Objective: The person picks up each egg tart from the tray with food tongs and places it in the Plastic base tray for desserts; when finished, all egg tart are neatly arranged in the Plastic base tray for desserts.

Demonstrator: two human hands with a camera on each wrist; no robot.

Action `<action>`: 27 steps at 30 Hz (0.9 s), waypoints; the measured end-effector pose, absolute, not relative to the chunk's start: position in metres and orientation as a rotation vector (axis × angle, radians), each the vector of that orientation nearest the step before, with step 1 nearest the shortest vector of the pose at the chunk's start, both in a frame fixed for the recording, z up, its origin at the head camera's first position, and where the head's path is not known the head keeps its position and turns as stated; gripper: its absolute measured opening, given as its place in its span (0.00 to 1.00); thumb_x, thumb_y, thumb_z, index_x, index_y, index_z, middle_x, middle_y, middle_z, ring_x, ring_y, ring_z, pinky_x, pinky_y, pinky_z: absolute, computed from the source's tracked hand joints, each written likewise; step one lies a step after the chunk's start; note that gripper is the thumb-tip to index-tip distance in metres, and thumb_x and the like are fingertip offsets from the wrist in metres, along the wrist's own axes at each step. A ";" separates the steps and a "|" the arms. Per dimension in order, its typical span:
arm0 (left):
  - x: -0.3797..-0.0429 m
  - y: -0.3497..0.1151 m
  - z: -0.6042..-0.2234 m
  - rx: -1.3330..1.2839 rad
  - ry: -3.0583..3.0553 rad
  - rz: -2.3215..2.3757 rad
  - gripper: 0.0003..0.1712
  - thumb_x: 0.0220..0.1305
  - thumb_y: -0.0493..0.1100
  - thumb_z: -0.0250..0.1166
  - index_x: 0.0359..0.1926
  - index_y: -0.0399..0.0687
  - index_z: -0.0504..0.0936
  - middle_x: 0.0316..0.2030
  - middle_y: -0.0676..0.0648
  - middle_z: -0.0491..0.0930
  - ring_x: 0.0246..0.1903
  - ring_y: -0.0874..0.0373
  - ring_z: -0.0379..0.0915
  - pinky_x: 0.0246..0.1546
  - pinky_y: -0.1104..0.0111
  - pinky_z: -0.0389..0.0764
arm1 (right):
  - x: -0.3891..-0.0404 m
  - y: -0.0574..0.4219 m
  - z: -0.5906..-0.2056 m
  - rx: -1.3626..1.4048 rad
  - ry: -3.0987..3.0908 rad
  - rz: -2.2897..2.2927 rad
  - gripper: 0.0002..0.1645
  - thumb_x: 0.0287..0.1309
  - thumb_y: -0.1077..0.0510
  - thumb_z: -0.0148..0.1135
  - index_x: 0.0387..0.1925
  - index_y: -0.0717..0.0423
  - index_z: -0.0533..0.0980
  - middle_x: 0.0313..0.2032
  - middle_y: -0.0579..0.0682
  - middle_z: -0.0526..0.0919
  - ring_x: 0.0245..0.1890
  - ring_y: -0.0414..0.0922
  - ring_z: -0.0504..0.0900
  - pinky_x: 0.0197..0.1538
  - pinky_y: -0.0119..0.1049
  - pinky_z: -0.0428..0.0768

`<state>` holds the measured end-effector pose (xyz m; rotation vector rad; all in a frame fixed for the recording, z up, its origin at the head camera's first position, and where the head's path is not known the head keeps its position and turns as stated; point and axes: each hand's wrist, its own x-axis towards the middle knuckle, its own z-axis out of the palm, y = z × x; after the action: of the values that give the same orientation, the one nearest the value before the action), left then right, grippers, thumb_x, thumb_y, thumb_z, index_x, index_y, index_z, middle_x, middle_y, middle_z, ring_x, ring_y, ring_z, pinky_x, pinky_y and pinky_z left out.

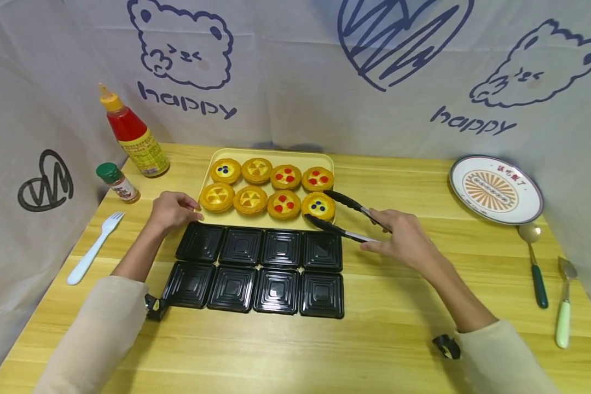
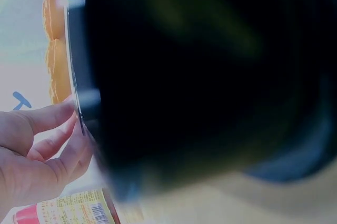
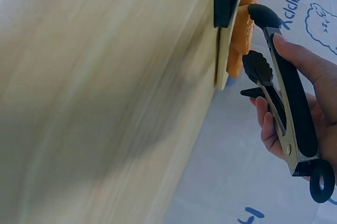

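Note:
With my right hand (image 1: pixel 406 238) I hold black-and-silver food tongs (image 3: pixel 292 95). In the head view their spread tips lie on either side of a blueberry-topped tart (image 1: pixel 318 206), the front right one on the pale yellow tray (image 1: pixel 266 154). At that tray's front left corner, my left hand (image 1: pixel 172 210) pinches the edge, its fingertips also right at a black compartment tray (image 1: pixel 256 268); I cannot tell whether they grip that rim too. Its square compartments hold nothing. Other tarts, topped with red fruit (image 1: pixel 285 176) or yellow wedges (image 1: pixel 250 200), stand in two rows.
At left are a red sauce bottle (image 1: pixel 135 134), a green-capped jar (image 1: pixel 119 183) and a pale blue fork (image 1: pixel 96 249). A patterned plate (image 1: pixel 496 190) sits at right, near two spoon-like utensils with dark green (image 1: pixel 539 284) and pale green (image 1: pixel 563 323) handles. White cloth walls (image 1: pixel 285 65) surround the table.

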<state>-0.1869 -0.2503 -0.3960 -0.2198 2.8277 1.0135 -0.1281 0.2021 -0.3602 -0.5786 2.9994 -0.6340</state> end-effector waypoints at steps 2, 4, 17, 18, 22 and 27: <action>-0.187 -0.251 -0.396 -0.217 2.831 1.008 0.15 0.48 0.38 0.72 0.36 0.32 0.82 0.25 0.46 0.81 0.24 0.58 0.67 0.26 0.70 0.67 | -0.124 0.204 -0.357 -0.591 3.006 -0.628 0.44 0.43 0.49 0.75 0.61 0.64 0.70 0.53 0.66 0.79 0.43 0.57 0.81 0.47 0.51 0.78; -0.187 -0.251 -0.395 -0.222 2.832 1.001 0.15 0.48 0.38 0.72 0.36 0.32 0.82 0.25 0.46 0.81 0.24 0.58 0.67 0.26 0.69 0.67 | -0.119 0.207 -0.353 -0.598 3.006 -0.618 0.45 0.43 0.48 0.75 0.61 0.63 0.70 0.53 0.65 0.79 0.43 0.57 0.81 0.47 0.51 0.78; -0.188 -0.252 -0.396 -0.215 2.819 1.026 0.16 0.48 0.38 0.73 0.37 0.32 0.82 0.24 0.47 0.80 0.23 0.59 0.68 0.25 0.70 0.68 | -0.077 0.225 -0.353 -0.740 2.947 -0.640 0.43 0.42 0.46 0.75 0.59 0.61 0.73 0.50 0.60 0.82 0.41 0.53 0.84 0.46 0.49 0.80; -0.188 -0.252 -0.396 -0.213 2.818 1.025 0.16 0.48 0.38 0.73 0.37 0.32 0.82 0.24 0.48 0.80 0.23 0.59 0.68 0.25 0.70 0.68 | -0.075 0.225 -0.354 -0.754 2.949 -0.643 0.43 0.41 0.47 0.75 0.59 0.62 0.73 0.49 0.60 0.82 0.42 0.53 0.84 0.46 0.49 0.80; -0.187 -0.252 -0.395 -0.213 2.813 1.028 0.16 0.48 0.38 0.73 0.36 0.32 0.82 0.23 0.49 0.80 0.23 0.59 0.68 0.25 0.70 0.68 | -0.071 0.226 -0.358 -0.772 2.962 -0.647 0.43 0.40 0.47 0.76 0.58 0.62 0.74 0.48 0.60 0.83 0.42 0.54 0.84 0.45 0.49 0.80; -0.188 -0.251 -0.395 -0.209 2.805 1.024 0.17 0.48 0.39 0.73 0.37 0.32 0.82 0.23 0.48 0.80 0.23 0.59 0.68 0.25 0.70 0.68 | -0.069 0.226 -0.360 -0.752 2.967 -0.634 0.43 0.39 0.48 0.77 0.58 0.62 0.74 0.48 0.60 0.83 0.44 0.56 0.83 0.46 0.51 0.80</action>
<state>-0.1876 -0.2514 -0.3949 -0.2091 2.8052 1.0238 -0.0693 0.2264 -0.3600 -0.7517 2.9667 -0.6343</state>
